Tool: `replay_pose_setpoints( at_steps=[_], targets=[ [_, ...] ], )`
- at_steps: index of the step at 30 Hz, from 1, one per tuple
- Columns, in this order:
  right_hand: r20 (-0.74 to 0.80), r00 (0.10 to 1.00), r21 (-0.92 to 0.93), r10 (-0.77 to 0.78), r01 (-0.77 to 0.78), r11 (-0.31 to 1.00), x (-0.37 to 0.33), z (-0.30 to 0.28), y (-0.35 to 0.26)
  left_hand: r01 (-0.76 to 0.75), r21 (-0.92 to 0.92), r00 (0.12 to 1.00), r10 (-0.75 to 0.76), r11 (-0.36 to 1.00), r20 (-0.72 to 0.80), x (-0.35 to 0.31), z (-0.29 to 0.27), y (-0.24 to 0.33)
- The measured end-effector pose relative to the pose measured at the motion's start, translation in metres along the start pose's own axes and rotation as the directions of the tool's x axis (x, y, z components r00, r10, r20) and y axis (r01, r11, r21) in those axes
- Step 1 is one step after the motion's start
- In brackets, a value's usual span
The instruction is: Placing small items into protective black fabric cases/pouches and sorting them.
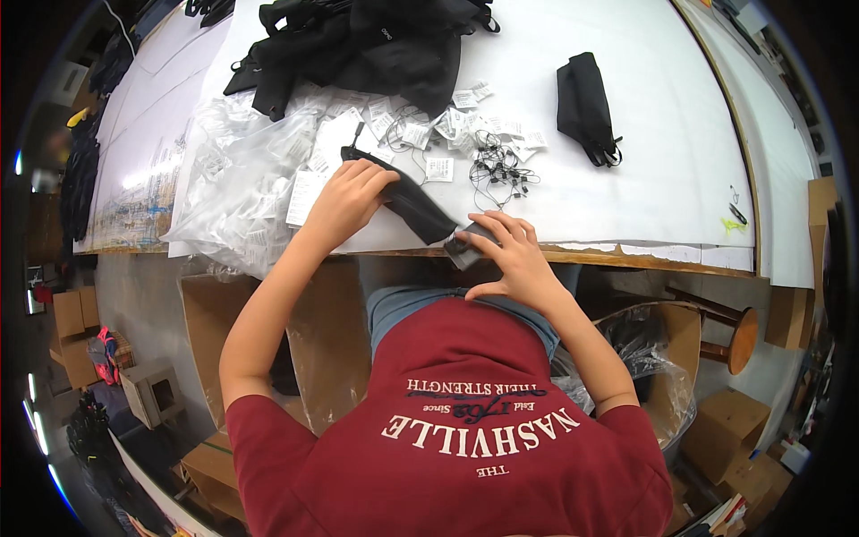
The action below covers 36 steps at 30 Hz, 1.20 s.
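A long black fabric piece (413, 201) lies rolled and slanted across the near edge of the white table (662, 161). My left hand (344, 201) presses down on its upper part. My right hand (506, 259) grips its lower end at the table edge, fingers spread over it. Just beyond the hands lie several white paper tags (420, 130) and a tangle of black strings (499, 168).
A heap of black garments (376, 45) sits at the far side, a rolled black piece (586, 106) to the right. Clear plastic bags (237, 192) pile at the left. Cardboard boxes (313, 331) stand below the table, with a round wooden stool (738, 336) at the right.
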State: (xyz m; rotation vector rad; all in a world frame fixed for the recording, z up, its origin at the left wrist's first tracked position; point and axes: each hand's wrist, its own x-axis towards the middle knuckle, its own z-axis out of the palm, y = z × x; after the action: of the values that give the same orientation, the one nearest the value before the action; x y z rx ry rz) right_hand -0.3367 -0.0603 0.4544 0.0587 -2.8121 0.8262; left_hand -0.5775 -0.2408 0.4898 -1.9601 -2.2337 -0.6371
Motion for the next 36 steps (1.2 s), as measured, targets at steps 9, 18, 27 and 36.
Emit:
replay_pose_setpoints(
  at_steps=[9,18,27,36],
  targets=[
    [-0.119,0.986,-0.097,0.113,-0.125,0.987,-0.010,0.001,0.015,0.057,-0.128,0.998,-0.055,0.990,0.017,0.009,0.007,-0.002],
    [-0.154,0.976,-0.122,0.155,-0.174,0.977,-0.022,0.011,0.021,0.184,-0.227,0.983,-0.181,0.956,0.036,0.020,0.019,0.008],
    [-0.357,0.691,0.568,0.628,-0.373,0.733,-0.059,-0.023,0.034,0.364,-0.250,0.930,-0.338,0.897,0.143,0.014,-0.001,0.051],
    [0.238,0.364,0.741,0.900,0.531,-0.411,-0.050,-0.027,0.061,0.554,-0.479,0.740,-0.140,0.681,0.658,-0.012,-0.001,0.130]
  ],
)
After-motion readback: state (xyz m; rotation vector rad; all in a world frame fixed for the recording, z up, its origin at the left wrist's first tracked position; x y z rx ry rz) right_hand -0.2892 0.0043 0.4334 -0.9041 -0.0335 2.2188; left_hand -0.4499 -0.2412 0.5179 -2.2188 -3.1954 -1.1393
